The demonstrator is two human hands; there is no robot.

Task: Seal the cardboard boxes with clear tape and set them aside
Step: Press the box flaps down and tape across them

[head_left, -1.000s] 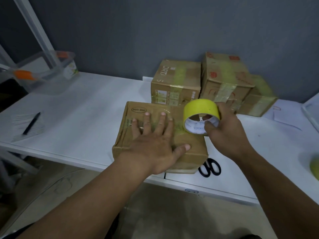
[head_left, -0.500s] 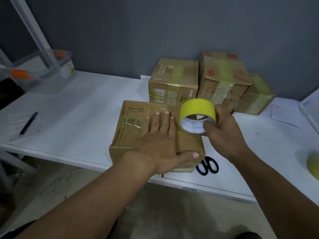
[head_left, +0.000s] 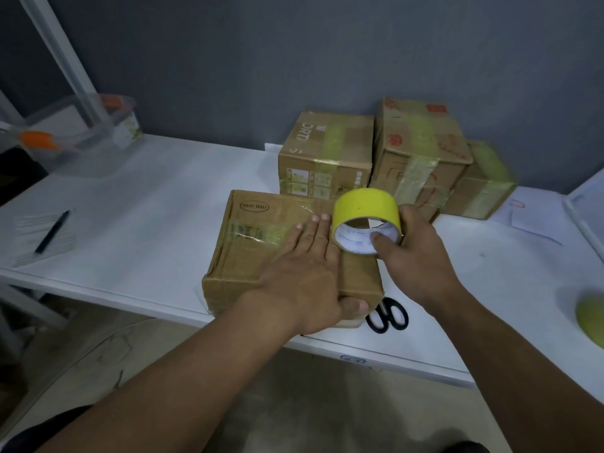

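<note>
The cardboard box (head_left: 261, 243) is seen lying flat at the near edge of the white table (head_left: 147, 204), its long axis running from the near edge away toward the grey wall (head_left: 294, 60), its printed oval mark at the far left corner. The near end of the box sits right at the table edge.

The left hand (head_left: 304, 276) is laid palm-down on the box's top face, fingers straight and held close together, pointing away toward the wall; the thumb is hooked over the near right corner of the box. Nothing is gripped there, only pressed.

The tape roll (head_left: 366, 220), yellow with a white core, is held by the right hand (head_left: 415, 253) at the box's far right, just beside the left fingertips. The roll is tilted, its open core turned toward the camera. The right thumb is tucked inside the core and the other fingers are curled round the roll's far side, so the roll is pinched between them. Whether a strip of tape is being drawn out cannot be told.

Beyond the box, three taped boxes (head_left: 327, 152) are clustered against the wall. Black-handled scissors (head_left: 389, 317) lie on the table just right of the box's near corner, partly hidden beneath it. Well to the box's left, a pen (head_left: 52, 232) rests on a sheet of paper, and a clear plastic container (head_left: 72, 135) stands further back.
</note>
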